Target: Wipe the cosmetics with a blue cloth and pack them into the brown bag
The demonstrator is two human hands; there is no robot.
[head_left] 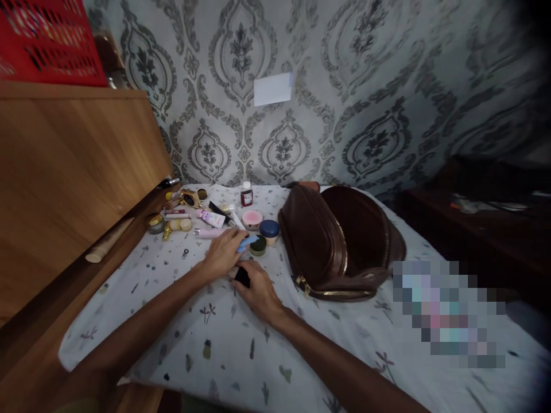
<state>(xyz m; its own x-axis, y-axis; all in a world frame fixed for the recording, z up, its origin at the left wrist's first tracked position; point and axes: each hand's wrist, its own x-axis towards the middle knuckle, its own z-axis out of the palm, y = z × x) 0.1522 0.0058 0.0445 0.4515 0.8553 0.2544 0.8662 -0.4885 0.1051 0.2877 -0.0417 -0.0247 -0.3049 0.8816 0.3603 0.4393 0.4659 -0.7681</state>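
My left hand (224, 251) is closed, with a small light blue item (247, 242) at its fingertips; I cannot make out its kind. Just below and to the right, my right hand (262, 291) grips a small black-capped container (242, 277), whose pale lower part points toward my left palm and is partly hidden. Right beyond the blue item sit a dark green round jar (258, 245) and a blue-lidded jar (269, 229). A pale pink tube (209, 233) lies by my left knuckles. To the right stands a brown toiletry bag (314, 241), unzipped and gaping.
Behind the hands are a pink round compact (252, 219), a small white-capped bottle (247, 195), a printed tube (210, 218) and several other cosmetics. A wooden cabinet (77, 172) borders the left, with a red basket (51, 46) on top. A pixelated patch covers the right side.
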